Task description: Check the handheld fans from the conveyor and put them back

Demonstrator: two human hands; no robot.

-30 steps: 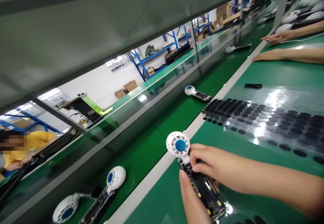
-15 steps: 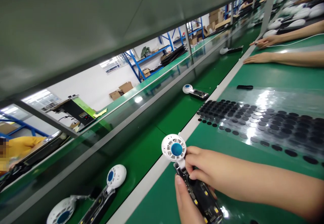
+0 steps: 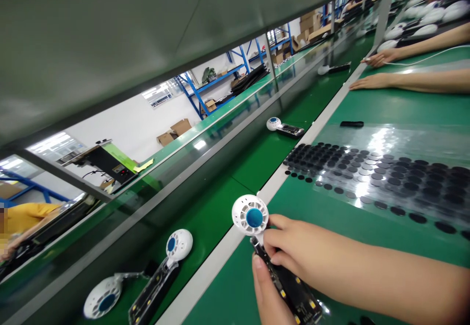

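A device with a round white head (image 3: 250,215), blue at its centre, and a black circuit-board body (image 3: 299,293) is held over the green bench near the belt's edge. My left hand (image 3: 270,290) grips the body from below, its thumb along the near side. My right hand (image 3: 288,241) comes in from the right, its fingers bent and pressed on the upper body just under the white head. What lies beneath those fingertips is hidden.
On the green belt (image 3: 216,202) at the left lie two similar devices (image 3: 156,281), with others further up. A clear sheet of black discs (image 3: 404,180) and a black strap (image 3: 351,124) are on the bench. Another person's hands (image 3: 372,81) rest beyond. A grey panel (image 3: 128,36) hangs overhead.
The devices on the belt at the lower left have moved up and to the right. My right hand has shifted slightly on the body, covering a little more of it. The view has moved slightly.
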